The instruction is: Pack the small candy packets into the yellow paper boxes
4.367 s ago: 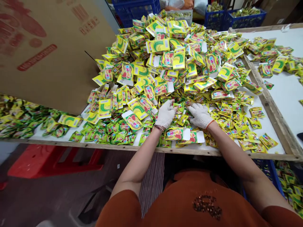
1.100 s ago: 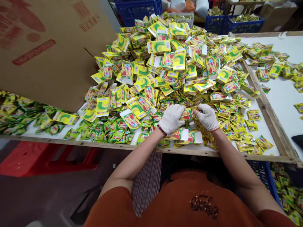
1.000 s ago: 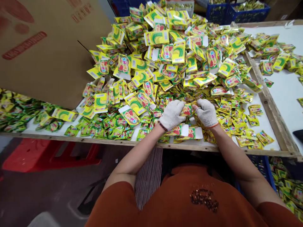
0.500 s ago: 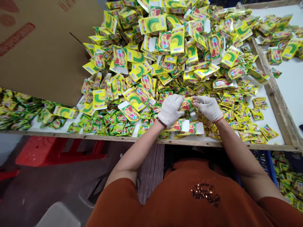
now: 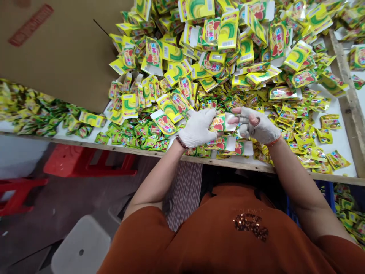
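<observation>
In a white work glove with bare fingertips, my left hand [image 5: 199,128] grips a small yellow-green candy box [image 5: 219,123] just above the table's front part. The box's white end flap sticks out towards my right hand [image 5: 256,125], gloved the same way. That hand is open with its fingers apart; one fingertip is at the flap. Below my hands lie two more candy boxes with white flaps out, a left one [image 5: 218,144] and a right one [image 5: 239,148]. Small yellow candy packets [image 5: 288,114] lie beyond and right of my right hand, and green packets [image 5: 134,133] lie left of my left hand.
Many candy boxes [image 5: 228,28] are heaped at the back. A large cardboard box [image 5: 62,57] stands at the left. Wooden strips edge the table, with a divider [image 5: 346,95] at the right. Below are a red stool [image 5: 65,160], a grey stool [image 5: 81,243] and a blue crate [image 5: 329,196].
The white flap of the held box now shows. My right hand has opened its fingers and turned. The view has shifted, so the heap sits higher and further right.
</observation>
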Tool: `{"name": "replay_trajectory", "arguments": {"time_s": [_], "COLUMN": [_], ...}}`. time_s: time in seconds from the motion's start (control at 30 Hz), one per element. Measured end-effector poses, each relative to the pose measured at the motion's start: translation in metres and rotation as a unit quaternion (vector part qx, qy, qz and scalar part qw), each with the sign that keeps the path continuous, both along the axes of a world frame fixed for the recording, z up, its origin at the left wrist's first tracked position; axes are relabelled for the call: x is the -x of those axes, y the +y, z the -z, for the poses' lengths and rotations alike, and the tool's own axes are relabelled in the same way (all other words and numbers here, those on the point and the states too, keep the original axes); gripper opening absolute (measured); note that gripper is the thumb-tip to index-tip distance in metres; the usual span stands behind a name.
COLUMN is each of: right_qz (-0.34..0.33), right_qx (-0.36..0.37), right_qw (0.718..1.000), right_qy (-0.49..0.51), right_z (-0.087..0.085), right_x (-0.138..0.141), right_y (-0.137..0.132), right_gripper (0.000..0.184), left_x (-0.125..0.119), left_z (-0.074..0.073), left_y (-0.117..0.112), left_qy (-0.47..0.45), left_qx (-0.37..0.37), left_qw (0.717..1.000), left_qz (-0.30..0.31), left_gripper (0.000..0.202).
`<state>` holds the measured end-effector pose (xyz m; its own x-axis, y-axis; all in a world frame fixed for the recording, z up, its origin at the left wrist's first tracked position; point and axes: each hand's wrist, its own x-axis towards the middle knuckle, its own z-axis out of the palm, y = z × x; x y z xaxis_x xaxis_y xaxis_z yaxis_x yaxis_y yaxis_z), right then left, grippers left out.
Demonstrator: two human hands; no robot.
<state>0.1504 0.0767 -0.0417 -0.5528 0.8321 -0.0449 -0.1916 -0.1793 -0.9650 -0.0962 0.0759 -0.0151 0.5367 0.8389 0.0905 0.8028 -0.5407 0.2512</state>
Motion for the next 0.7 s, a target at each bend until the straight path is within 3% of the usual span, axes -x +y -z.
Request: {"name": "replay_trajectory", "arguments": {"time_s": [0.07, 0.13, 0.27, 0.33, 0.4, 0.5, 0.57, 0.7], "right_qz": [0.006, -0.03, -0.057, -0.033, 0.015, 0.079, 0.093, 0.159], "right_qx": [-0.066, -0.147, -0.273, -0.296, -0.276, -0.196, -0.143, -0.052], "right_qw": [0.996, 0.971, 0.846, 0.809, 0.828, 0.902, 0.934, 0.946], "right_qy": [-0.06, -0.184, -0.454, -0.507, -0.487, -0.375, -0.315, -0.278], "right_z": [-0.004, -0.007, -0.003, 0.001, 0.004, 0.008, 0.011, 0.018], "right_x": [-0.007, -0.013, -0.012, -0.005, 0.003, 0.007, 0.004, -0.011], "right_y": [-0.003, -0.011, -0.038, -0.051, -0.058, -0.061, -0.059, -0.056], "right_gripper": [0.069, 0.061, 0.034, 0.03, 0.035, 0.037, 0.033, 0.018], "left_x": [0.008, 0.008, -0.013, -0.029, -0.043, -0.054, -0.056, -0.055], "left_z": [0.0, 0.005, 0.02, 0.024, 0.026, 0.026, 0.026, 0.021], "left_y": [-0.014, -0.029, -0.049, -0.052, -0.053, -0.049, -0.046, -0.036], "left_qy": [0.016, 0.04, 0.097, 0.11, 0.108, 0.094, 0.086, 0.058], "left_qx": [0.038, 0.051, 0.021, 0.011, 0.01, 0.033, 0.056, 0.112], "left_qw": [0.999, 0.997, 0.994, 0.991, 0.99, 0.988, 0.986, 0.978], "left_qz": [0.021, 0.045, 0.053, 0.07, 0.093, 0.118, 0.135, 0.167], "left_gripper": [0.052, 0.067, 0.09, 0.089, 0.088, 0.091, 0.096, 0.102]}}
